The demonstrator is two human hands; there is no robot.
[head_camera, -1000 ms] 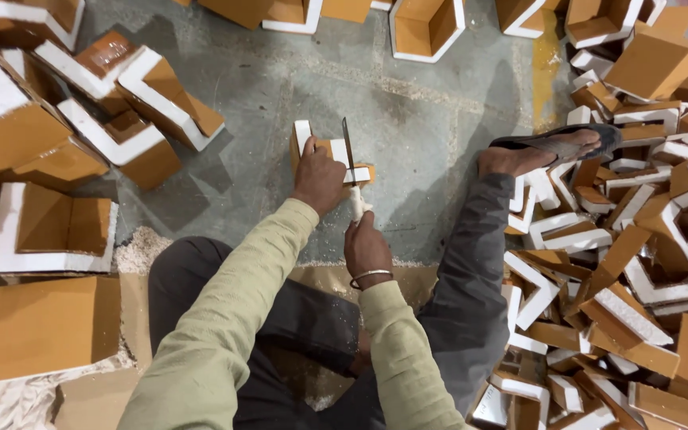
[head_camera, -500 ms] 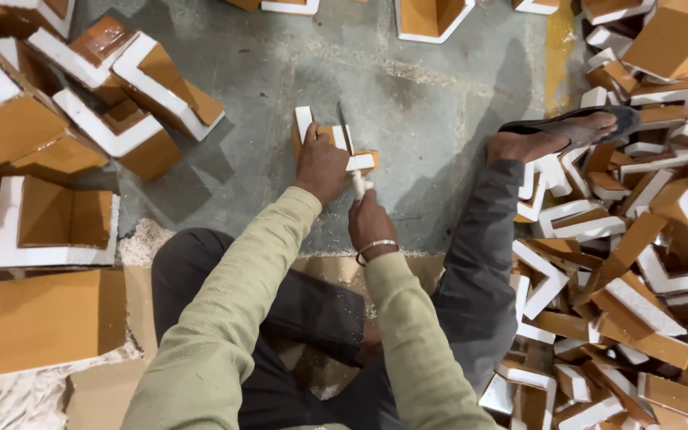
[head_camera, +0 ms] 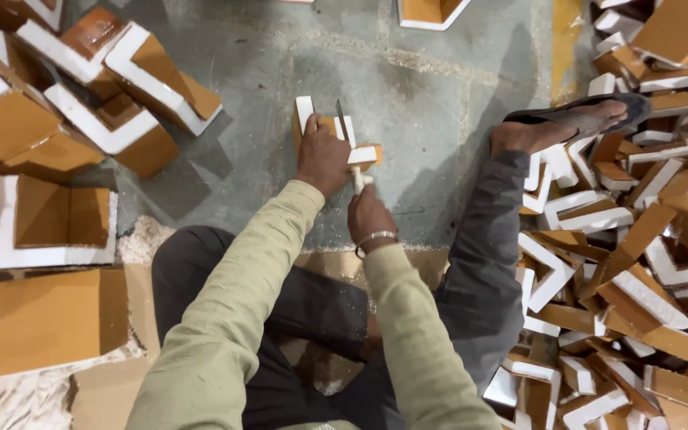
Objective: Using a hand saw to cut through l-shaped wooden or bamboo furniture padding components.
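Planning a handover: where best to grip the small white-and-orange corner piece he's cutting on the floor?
Probably the far, upright end of the corner piece, pinching its flat orange faces from above and the left, as the left hand does. The knife blade and right hand occupy the near right side, so that side looks unsafe.

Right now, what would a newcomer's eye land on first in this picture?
At centre, the left hand steadies a foam block on the floor while the right hand works a knife into it. At right lies a heap of offcuts; at left, bigger foam pieces.
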